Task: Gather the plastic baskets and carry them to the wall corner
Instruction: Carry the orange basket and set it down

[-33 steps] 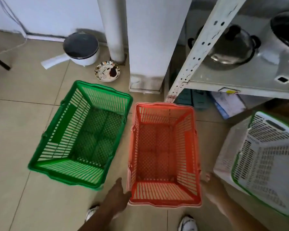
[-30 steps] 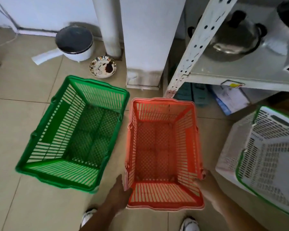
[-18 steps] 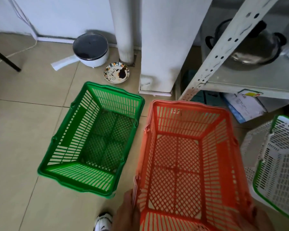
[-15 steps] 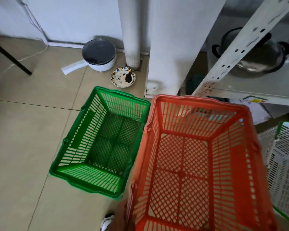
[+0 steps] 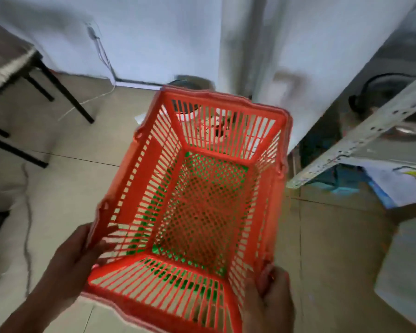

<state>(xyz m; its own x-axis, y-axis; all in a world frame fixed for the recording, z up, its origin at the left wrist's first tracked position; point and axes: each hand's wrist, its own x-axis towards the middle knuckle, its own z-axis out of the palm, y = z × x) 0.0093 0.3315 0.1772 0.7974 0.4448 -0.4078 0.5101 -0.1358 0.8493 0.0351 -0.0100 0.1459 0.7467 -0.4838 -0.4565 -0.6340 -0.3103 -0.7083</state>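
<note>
I hold an orange plastic basket in the air in front of me, its open top facing me. My left hand grips its near left wall. My right hand grips its near right corner. A green basket lies on the floor directly below and shows only through the orange mesh. A white basket with a green rim stands at the right edge, mostly cut off.
A white wall with a pipe rises straight ahead. A metal shelf frame with pots stands on the right. A black-legged table is at the left. A cable runs over the tiled floor.
The orange basket has come up off the floor and moved left, so it now hangs over the green basket. Both hands went from touching its near end to gripping it.
</note>
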